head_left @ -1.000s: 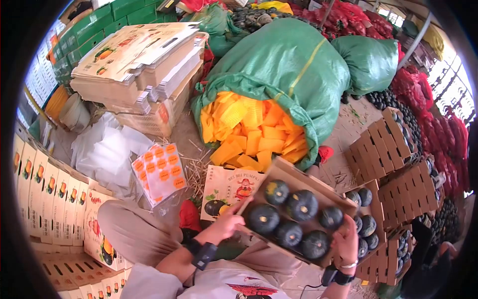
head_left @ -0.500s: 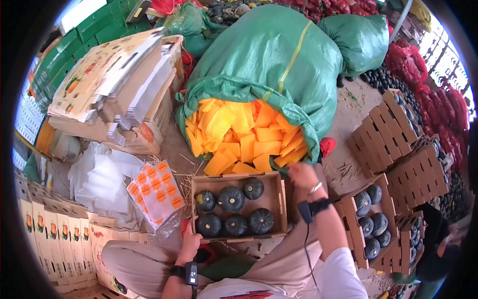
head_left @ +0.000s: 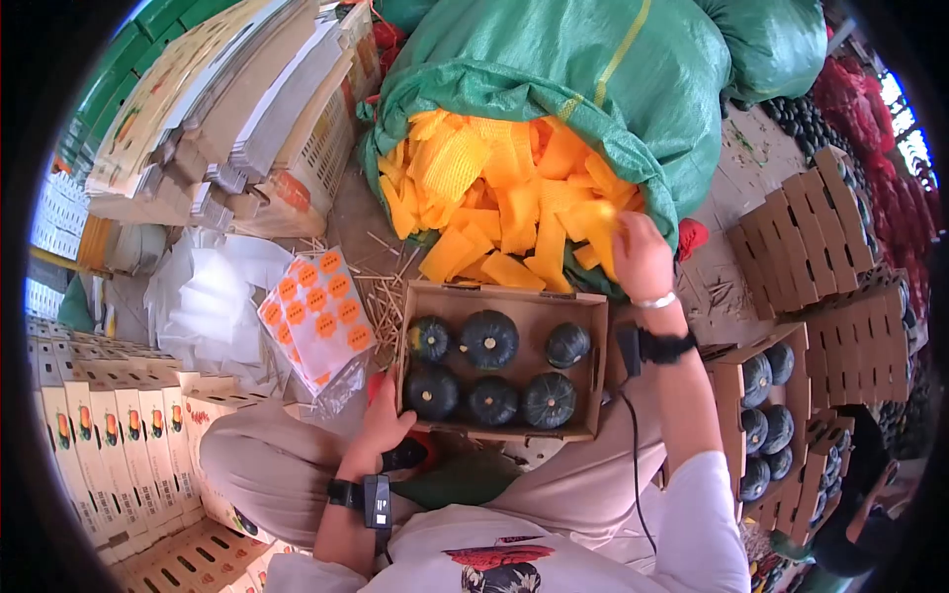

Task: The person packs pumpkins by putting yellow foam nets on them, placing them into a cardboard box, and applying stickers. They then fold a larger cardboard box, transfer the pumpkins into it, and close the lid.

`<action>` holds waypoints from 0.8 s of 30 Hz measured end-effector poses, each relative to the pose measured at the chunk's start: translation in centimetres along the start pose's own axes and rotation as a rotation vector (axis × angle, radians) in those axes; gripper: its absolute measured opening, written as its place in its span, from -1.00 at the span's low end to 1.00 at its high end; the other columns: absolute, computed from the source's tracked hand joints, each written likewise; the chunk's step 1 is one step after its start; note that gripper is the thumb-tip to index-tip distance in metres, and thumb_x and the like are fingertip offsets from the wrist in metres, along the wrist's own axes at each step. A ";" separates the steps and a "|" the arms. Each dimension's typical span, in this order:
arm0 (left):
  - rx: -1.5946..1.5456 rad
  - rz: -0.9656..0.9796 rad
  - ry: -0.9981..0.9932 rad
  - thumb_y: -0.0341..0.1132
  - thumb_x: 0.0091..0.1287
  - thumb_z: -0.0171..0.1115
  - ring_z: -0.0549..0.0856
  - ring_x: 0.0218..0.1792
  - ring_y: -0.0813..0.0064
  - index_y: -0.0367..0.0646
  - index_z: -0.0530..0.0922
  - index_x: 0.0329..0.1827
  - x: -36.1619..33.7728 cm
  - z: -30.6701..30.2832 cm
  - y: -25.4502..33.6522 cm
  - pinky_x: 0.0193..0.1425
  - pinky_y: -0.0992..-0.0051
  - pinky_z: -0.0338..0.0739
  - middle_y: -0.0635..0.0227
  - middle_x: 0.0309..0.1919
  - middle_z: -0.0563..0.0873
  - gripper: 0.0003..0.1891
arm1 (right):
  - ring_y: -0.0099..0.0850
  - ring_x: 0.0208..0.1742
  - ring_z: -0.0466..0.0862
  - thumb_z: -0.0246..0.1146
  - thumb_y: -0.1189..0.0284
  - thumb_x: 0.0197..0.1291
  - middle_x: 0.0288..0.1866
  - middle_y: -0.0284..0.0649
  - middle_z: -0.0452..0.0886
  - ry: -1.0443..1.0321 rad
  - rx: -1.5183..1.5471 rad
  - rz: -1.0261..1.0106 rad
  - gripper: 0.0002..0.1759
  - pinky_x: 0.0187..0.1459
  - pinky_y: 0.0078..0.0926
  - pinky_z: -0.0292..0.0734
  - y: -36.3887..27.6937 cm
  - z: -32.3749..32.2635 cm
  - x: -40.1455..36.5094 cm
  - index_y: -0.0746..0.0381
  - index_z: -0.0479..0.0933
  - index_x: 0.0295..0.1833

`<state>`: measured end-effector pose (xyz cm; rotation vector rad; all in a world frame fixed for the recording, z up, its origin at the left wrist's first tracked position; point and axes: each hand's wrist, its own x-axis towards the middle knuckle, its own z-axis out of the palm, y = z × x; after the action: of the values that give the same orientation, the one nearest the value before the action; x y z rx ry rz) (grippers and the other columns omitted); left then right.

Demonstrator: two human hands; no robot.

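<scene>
A cardboard box (head_left: 504, 437) with several dark green squashes (head_left: 488, 339) in two rows rests in front of the person's lap. My left hand (head_left: 384, 420) is closed on the box's left wall near its front corner. Above the box's back right, my right hand (head_left: 643, 255) reaches to the mouth of a big green sack (head_left: 554, 44), its fingers pinched on a yellow foam net (head_left: 591, 219). Many more yellow and orange foam nets (head_left: 455, 163) fill the sack's opening.
Sticker sheets (head_left: 316, 314) and white liners (head_left: 213, 316) lie to the left. Stacked flat cartons (head_left: 247, 99) stand at the back left, printed cartons (head_left: 129, 445) at the lower left. Boxes of squashes (head_left: 776, 425) and stacked boxes (head_left: 806, 237) stand right.
My right hand has moved up and right to the foam nets and now grips one. The small squash at the box's back right sits farther right. The view has tilted downward.
</scene>
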<state>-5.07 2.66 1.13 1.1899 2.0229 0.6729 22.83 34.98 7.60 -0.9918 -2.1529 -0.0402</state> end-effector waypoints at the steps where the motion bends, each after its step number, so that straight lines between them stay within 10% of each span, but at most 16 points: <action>1: 0.050 0.079 0.082 -0.38 0.08 0.19 0.44 0.18 0.03 -0.16 0.06 0.40 0.0 -0.4 0.4 0.21 0.31 0.36 -0.05 0.19 0.39 -0.23 | -0.15 -0.36 0.60 0.15 0.58 0.01 -0.33 -0.10 0.56 -0.025 0.161 0.286 -0.56 -0.33 -0.34 0.52 -2.6 -2.7 -0.2 0.24 0.40 0.09; 3: -0.288 -0.043 0.090 -0.35 0.06 0.34 0.49 0.11 0.24 -0.15 0.03 0.42 -0.2 -1.8 2.0 0.13 0.38 0.44 0.08 0.20 0.40 -0.13 | -0.53 -0.42 0.59 0.08 0.66 0.05 -0.35 -0.20 0.56 -0.219 0.529 0.602 -0.39 -0.37 -0.55 0.50 -5.9 -8.1 -1.6 0.24 0.21 0.29; 5: -0.597 0.065 -0.322 -0.37 0.04 0.36 0.48 0.11 0.32 -0.11 0.01 0.44 -1.1 -4.2 5.1 0.07 0.41 0.48 0.15 0.21 0.39 -0.10 | -0.58 -0.21 0.55 0.07 0.70 0.08 -0.14 -0.33 0.53 -0.271 1.117 0.650 -0.46 -0.20 -0.60 0.49 -11.5 -11.6 -3.4 0.33 0.25 0.25; 8: -0.708 0.118 -0.829 -0.33 0.03 0.41 0.53 0.05 0.41 -0.08 0.05 0.44 -3.7 -6.2 10.7 0.06 0.44 0.50 0.21 0.19 0.43 -0.09 | -0.68 -0.28 0.46 0.23 0.63 0.02 -0.25 -0.41 0.43 -0.795 1.085 0.637 -0.58 -0.22 -0.69 0.44 -18.2 -12.6 -9.7 0.19 0.38 0.05; 13: -0.217 0.516 -0.758 -0.37 0.18 0.21 0.59 0.02 0.33 -0.21 0.23 0.32 -6.2 -3.1 10.9 0.04 0.40 0.49 0.11 0.10 0.54 -0.38 | -0.57 -0.10 0.52 0.20 0.73 -0.05 -0.14 -0.36 0.46 -0.784 1.518 0.855 -0.52 -0.08 -0.61 0.47 -22.5 -8.8 -18.9 0.25 0.27 0.02; 24: -0.181 0.418 -0.595 -0.36 0.19 0.23 0.59 -0.25 0.52 -0.26 0.49 -0.10 -7.0 -0.4 11.4 -0.13 0.49 0.49 0.31 -0.29 0.61 -0.75 | -0.56 -0.03 0.53 0.25 0.60 0.07 0.00 -0.30 0.51 -1.102 1.605 0.884 -0.68 -0.07 -0.62 0.45 -19.3 -10.0 -20.3 0.27 0.49 -0.01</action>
<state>3.11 1.54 11.67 1.5021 1.2120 0.5888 24.68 5.31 6.82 -0.7595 -1.3446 2.5937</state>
